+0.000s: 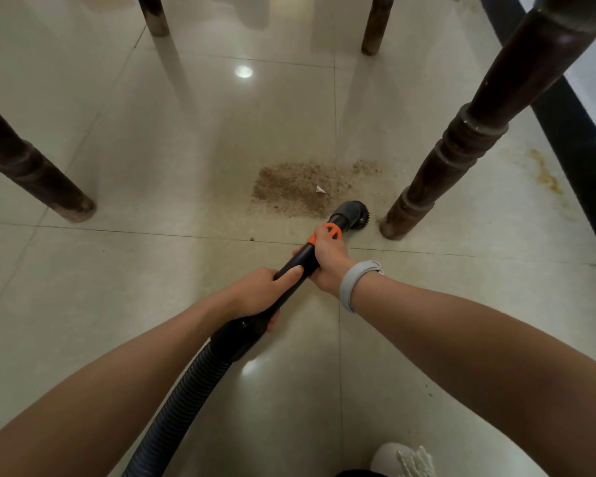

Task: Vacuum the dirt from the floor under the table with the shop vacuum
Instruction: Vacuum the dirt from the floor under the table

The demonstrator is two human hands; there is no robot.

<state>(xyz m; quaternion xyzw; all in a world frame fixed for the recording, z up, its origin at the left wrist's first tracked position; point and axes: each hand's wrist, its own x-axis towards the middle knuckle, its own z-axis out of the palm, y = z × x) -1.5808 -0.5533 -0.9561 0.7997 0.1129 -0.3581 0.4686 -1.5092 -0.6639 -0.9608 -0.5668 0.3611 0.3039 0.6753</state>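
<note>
— Head view, biggest first: what fills it?

— One pale tiled floor (152,339), glossy, with grout lines crossing it. Four dark turned table legs stand on it: one near right (472,132), one near left (31,170), and two far ones, far left (154,15) and far right (375,25). A dark baseboard (572,132) runs along the right edge.

— And the vacuum?

— One ribbed black hose (172,407) rises from the bottom edge into a rigid black wand (289,270) with an orange collar (329,234). At its tip, one round brush nozzle (353,216) sits on the floor, just beside the near right leg and touching the near right corner of the dirt.

— How many hands?

— Two. The left hand (258,294) wraps the wand low down, fingers curled round it, forefinger lying along the top. The right hand (331,259) clamps the wand at the collar; one grey wristband (356,284) circles that wrist.

— The dirt?

— One brown gritty patch (296,191) between the two near legs, nearer the right one, with one small white scrap (320,190) in it.

— Room to move?

— Open tile lies left of and beyond the patch; the right side is tight against the leg. A rusty stain (544,173) marks the floor near the baseboard. One white shoe (403,459) shows at the bottom edge.
</note>
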